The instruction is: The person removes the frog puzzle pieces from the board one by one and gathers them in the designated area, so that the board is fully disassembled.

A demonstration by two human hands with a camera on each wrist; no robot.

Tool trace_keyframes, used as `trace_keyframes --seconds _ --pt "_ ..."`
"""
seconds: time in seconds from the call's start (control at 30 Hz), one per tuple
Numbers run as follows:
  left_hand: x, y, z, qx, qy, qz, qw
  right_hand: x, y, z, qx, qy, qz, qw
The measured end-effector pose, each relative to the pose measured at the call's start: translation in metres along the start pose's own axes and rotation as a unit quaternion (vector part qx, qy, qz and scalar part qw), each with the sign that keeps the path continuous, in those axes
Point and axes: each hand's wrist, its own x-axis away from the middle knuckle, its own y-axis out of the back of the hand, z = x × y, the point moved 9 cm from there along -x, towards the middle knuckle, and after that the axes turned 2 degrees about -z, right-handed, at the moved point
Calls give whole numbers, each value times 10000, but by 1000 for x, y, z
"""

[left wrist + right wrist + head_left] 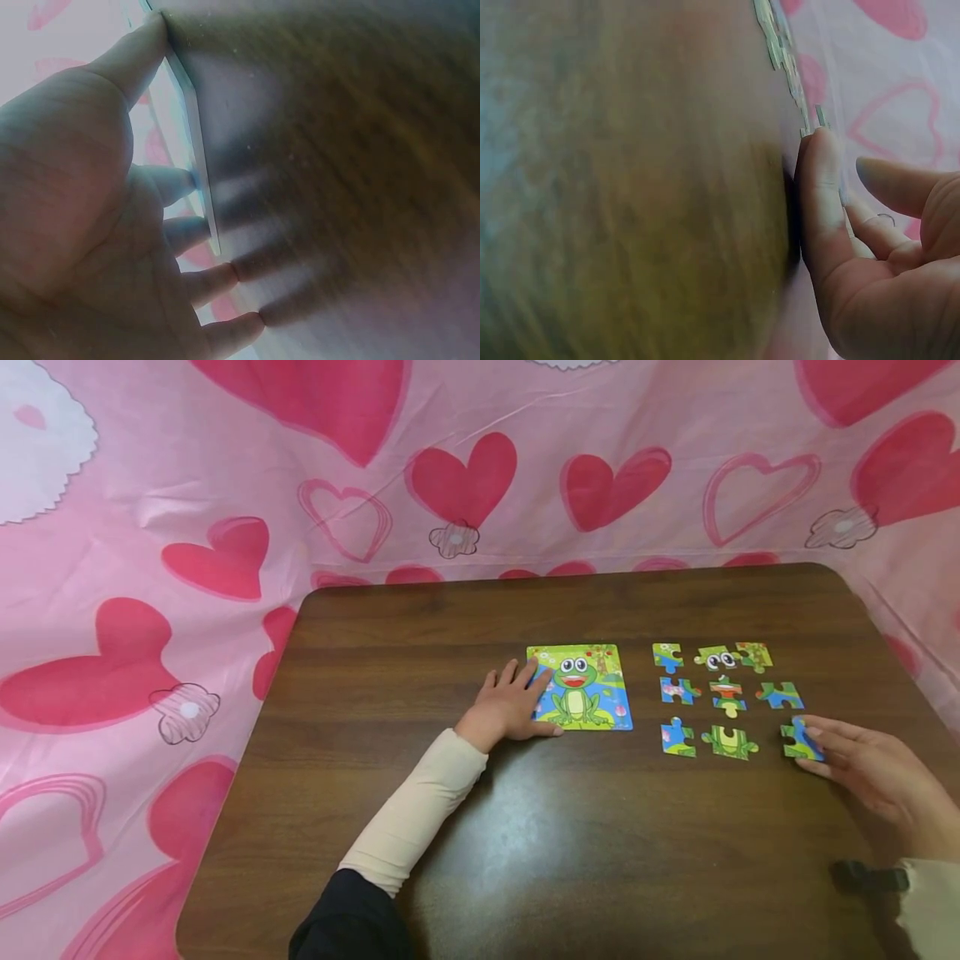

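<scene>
A square frog picture board (588, 689) lies flat on the table. My left hand (510, 702) rests at its left side with spread fingers, some overlapping the picture, the thumb along the near edge. From the left wrist, the board's thin edge (196, 135) runs beside the fingers of this left hand (97, 217). To the right, my right hand (881, 768) pinches a blue and green jigsaw piece (801, 740) between thumb and fingers, partly covering it. In the right wrist view, the right hand (877, 247) is seen low along the tabletop, thumb apart from the forefinger.
Several loose jigsaw pieces lie in three rows between board and right hand, among them one with frog eyes (717, 658) and one with green feet (731, 742). The brown table (360, 652) has rounded corners. A pink heart-patterned cloth (510, 410) hangs behind it.
</scene>
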Motion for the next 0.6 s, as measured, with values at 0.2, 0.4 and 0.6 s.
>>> trace_keyframes --seconds 0.2,0.4,0.6 --pt "-1 -1 1 -13 26 38 10000 0 3 -2 374 22 -280 9989" --pt "0 1 0 9 7 -7 10000 2 2 0 614 131 -491 9968" --pt "-1 -1 -1 -35 -21 -13 10000 8 -2 7 1600 370 -835 9829"
